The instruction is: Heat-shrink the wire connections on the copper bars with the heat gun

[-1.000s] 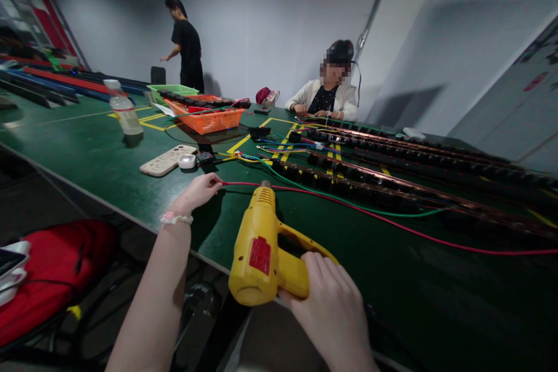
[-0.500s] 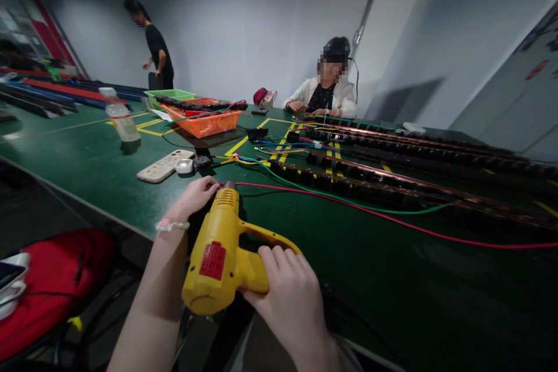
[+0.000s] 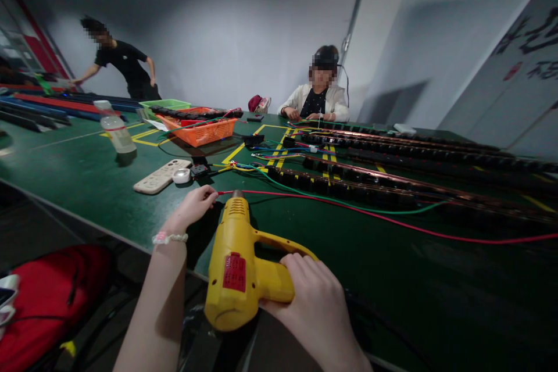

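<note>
The left hand's fingers are pinched together at the end of a red wire, which runs off rightward from the fingertips, its long axis lying crosswise over the tabletop and bowing toward the near side as it goes. The right hand has its fingers wrapped round the handle of a yellow heat gun, whose barrel points away from the wearer, roughly square to the wire. Its metal nozzle sits just right of the pinch and overlaps the wire's line; from where I stand I can't tell whether they touch. The left hand is the nearer to that wire end. The gun's rear reaches back past the tabletop's near edge, while to its right a dark stretch of surface between wire and edge leaves room sideways. Beyond the wire, a green wire curves close by, with long black strips behind it; farther left, a small white case sits near the left hand, past its knuckles.
</note>
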`<state>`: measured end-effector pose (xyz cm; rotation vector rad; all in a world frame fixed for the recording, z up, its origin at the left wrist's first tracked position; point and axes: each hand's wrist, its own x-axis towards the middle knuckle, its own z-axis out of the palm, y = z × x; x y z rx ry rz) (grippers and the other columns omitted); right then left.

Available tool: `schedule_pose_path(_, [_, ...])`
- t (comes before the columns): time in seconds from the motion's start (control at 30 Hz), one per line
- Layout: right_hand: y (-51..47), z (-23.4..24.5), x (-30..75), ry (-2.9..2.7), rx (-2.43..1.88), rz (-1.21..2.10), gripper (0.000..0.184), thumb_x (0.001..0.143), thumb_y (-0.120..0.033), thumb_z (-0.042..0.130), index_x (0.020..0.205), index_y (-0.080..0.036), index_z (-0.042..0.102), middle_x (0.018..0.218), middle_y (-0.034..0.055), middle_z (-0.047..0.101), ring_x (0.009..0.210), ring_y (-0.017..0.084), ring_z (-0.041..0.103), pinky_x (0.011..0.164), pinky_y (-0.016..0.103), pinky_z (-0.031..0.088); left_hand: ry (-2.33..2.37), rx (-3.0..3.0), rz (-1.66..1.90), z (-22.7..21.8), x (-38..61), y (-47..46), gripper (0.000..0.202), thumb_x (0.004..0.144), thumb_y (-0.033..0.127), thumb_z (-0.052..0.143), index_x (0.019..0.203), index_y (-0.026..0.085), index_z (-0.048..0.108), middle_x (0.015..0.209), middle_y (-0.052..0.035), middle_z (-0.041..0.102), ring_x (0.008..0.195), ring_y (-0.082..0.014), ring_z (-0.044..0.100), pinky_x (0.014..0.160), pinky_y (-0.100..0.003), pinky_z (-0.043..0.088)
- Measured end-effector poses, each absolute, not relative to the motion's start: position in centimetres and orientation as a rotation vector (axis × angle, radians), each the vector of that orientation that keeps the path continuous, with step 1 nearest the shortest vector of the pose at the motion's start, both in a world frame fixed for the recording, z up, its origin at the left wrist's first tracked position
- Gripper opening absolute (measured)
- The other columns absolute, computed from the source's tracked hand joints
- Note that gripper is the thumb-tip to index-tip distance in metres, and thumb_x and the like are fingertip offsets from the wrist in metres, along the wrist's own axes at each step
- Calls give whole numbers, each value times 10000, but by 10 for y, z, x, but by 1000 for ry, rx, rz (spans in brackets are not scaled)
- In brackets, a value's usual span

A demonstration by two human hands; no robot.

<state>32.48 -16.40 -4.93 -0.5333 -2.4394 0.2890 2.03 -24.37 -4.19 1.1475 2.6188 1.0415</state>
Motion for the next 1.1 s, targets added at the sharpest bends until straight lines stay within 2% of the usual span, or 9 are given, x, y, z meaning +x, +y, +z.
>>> schedule_pose_path(0.13, [-151,-49,340,-2426,-569,254,354,521,-307,800,763,-232,553,705,-42,594,679,170,554,627,296,348,2596,1150,1041,-41,20,-245,389,763,518,430,812,170,595,710,-41,639,673,-179,585,613,-267,405])
schedule_pose_path(0.33, [-138,-44,367,-2462,-707,167,315,561,-261,756,803,-239,557,743,-53,601,730,161,576,673,291,372,2589,1133,1056,-40,21,-245,390,758,517,443,837,171,605,705,-37,641,664,-177,580,606,-263,402])
schedule_pose_path(0.63, [-115,-55,406,-2435,-677,-233,217,749,-393,556,876,-218,538,780,12,635,716,178,591,660,307,390,2581,1116,1091,-41,21,-244,389,753,517,455,842,173,612,692,-39,643,652,-178,584,609,-263,407])
schedule_pose_path(0.9, [-122,-54,402,-2357,-508,-462,413,896,-546,368,891,-174,548,777,55,634,692,176,599,682,313,391,2575,1133,1091,-40,23,-243,331,773,463,436,820,175,593,702,-28,627,648,-162,576,583,-249,400])
schedule_pose_path(1.0, [-129,-55,394,-2374,-514,-444,398,881,-540,405,899,-168,545,794,63,630,692,189,589,685,330,380,2553,1124,1141,-40,25,-242,289,765,422,451,814,171,585,718,-29,628,640,-151,570,596,-245,410])
schedule_pose_path(1.1, [-137,-56,383,-2398,-522,-368,308,812,-462,540,906,-169,536,798,55,620,711,202,585,684,335,382,2538,1097,1176,-42,24,-241,271,760,401,458,819,169,585,717,-31,631,630,-149,570,606,-249,426])
